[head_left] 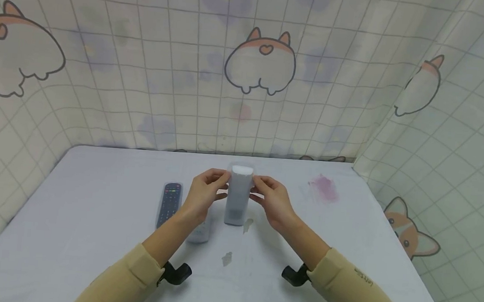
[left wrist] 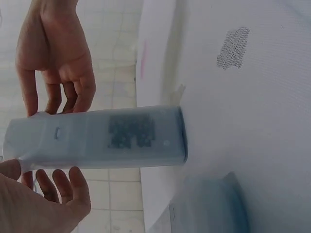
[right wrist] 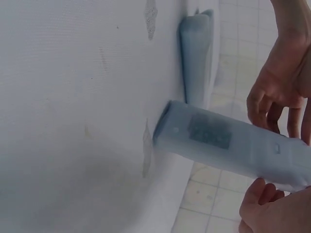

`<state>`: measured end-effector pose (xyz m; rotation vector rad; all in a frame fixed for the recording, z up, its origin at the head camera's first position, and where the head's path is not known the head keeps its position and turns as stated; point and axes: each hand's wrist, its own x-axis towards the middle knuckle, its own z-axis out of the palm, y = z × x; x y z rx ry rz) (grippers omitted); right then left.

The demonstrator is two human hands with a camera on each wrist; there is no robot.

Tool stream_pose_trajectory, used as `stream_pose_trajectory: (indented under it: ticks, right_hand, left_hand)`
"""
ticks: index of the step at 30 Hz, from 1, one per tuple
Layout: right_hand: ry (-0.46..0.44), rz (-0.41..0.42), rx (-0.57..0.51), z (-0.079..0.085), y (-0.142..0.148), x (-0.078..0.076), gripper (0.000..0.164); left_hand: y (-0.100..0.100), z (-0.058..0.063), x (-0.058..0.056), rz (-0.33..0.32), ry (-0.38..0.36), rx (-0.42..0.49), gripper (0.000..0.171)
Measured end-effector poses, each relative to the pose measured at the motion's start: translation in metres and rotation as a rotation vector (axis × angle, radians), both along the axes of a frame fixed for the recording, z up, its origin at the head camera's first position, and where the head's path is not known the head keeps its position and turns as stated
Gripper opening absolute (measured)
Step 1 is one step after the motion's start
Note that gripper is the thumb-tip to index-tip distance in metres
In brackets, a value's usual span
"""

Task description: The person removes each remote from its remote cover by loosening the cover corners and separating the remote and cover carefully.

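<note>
A pale remote control [head_left: 238,198] in a translucent sleeve stands upright near the middle of the table, its lower end at the tabletop. My left hand [head_left: 204,190] pinches the sleeve's upper left edge between thumb and finger. At the upper right edge, my right hand [head_left: 273,202] pinches it the same way. Through the sleeve, both wrist views show a dark printed label [left wrist: 131,131] on the remote's flat face. To the left lies a dark remote [head_left: 170,204] with rows of buttons. A white remote [head_left: 199,233] beside it is partly hidden under my left forearm.
The white-covered table [head_left: 104,216] has a pink stain [head_left: 325,188] at right. Two small grey patches mark the cloth, one [head_left: 248,225] near the upright remote's base, another [head_left: 227,259] closer to me. Gridded curtains with cartoon dogs [head_left: 261,62] hang behind and at both sides.
</note>
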<state>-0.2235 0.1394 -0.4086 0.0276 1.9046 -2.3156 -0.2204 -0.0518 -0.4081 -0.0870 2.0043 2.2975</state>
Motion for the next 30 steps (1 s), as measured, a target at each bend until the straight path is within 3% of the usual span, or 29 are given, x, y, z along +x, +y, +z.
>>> stream_pose_trajectory:
  ticks: [7, 14, 24, 30]
  right_hand:
    - [-0.026, -0.026, 0.033, -0.003, 0.0, 0.004, 0.023]
    - [-0.034, -0.056, 0.051, -0.006, -0.007, 0.006, 0.022]
    - [-0.079, -0.087, 0.093, -0.009, -0.013, 0.009, 0.024]
    - [-0.069, -0.114, 0.135, -0.013, -0.016, 0.008, 0.019]
  left_hand:
    - [0.002, 0.0, 0.0, 0.003, -0.063, 0.013, 0.027]
    - [0.006, -0.002, -0.001, 0.056, -0.102, -0.002, 0.024]
    - [0.007, -0.01, 0.0, 0.07, -0.079, -0.028, 0.024]
    - [0.007, -0.015, -0.001, 0.063, -0.053, -0.091, 0.022]
